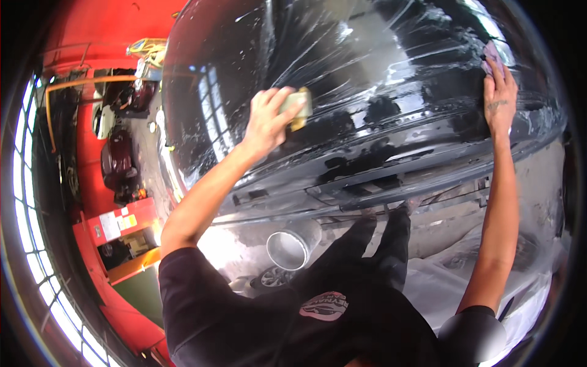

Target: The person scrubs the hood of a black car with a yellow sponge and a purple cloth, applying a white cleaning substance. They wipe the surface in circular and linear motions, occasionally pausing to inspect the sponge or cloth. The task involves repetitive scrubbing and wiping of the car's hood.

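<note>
Car panel (361,67): glossy black, wet, pale streaks fanning across it. Left hand (267,120) clamped round a yellowish block (297,106); right hand (501,101) gripping crumpled lilac cloth (491,56).

At upper left we see a thin orange bar (98,80) above a glossy dark-red curved panel (116,160); at lower left, a red boxy cabinet (145,213); at lower centre, a round whitish bucket (304,230).

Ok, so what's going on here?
Someone is leaning over a wet, glossy black car panel. Their left hand grips a pale yellowish block at the surface, while the right hand holds a crumpled purplish piece, perhaps cloth, against the panel farther right. A pale bucket stands below, near their legs.
</note>
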A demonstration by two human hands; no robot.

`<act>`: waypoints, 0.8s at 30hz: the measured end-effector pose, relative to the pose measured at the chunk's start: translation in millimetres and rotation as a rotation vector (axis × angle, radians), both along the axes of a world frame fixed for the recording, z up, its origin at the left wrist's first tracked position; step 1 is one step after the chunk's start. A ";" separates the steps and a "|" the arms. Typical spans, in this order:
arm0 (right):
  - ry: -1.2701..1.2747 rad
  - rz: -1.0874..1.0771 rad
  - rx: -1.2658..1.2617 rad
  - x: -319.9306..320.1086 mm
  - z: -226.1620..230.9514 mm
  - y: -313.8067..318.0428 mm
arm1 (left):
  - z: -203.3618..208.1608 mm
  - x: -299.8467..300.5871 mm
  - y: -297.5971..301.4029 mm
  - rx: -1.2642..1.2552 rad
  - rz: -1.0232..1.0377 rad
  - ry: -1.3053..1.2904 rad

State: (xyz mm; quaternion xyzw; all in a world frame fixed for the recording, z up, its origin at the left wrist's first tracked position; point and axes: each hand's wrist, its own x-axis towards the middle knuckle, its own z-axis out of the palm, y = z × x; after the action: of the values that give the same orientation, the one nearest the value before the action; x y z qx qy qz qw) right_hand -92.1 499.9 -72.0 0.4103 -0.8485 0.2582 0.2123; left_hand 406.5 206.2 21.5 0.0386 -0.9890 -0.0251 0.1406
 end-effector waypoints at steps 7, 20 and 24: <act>-0.028 0.042 -0.057 11.1 0.6 -2.2 | -14.3 -213.4 32.9 -0.101 -0.101 0.164; -0.109 0.032 -0.069 25.9 25.0 -8.0 | -19.6 -310.3 -54.0 -0.108 0.110 0.216; -0.134 0.048 -0.092 15.9 30.3 1.1 | -17.3 -311.1 -38.7 -0.037 0.047 0.150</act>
State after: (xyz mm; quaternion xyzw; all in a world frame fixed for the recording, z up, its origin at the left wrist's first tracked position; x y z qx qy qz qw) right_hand -76.3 501.0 -41.7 0.4022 -0.8379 0.3288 0.1673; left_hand 95.3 167.5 4.2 0.0572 -0.9748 -0.0065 0.2155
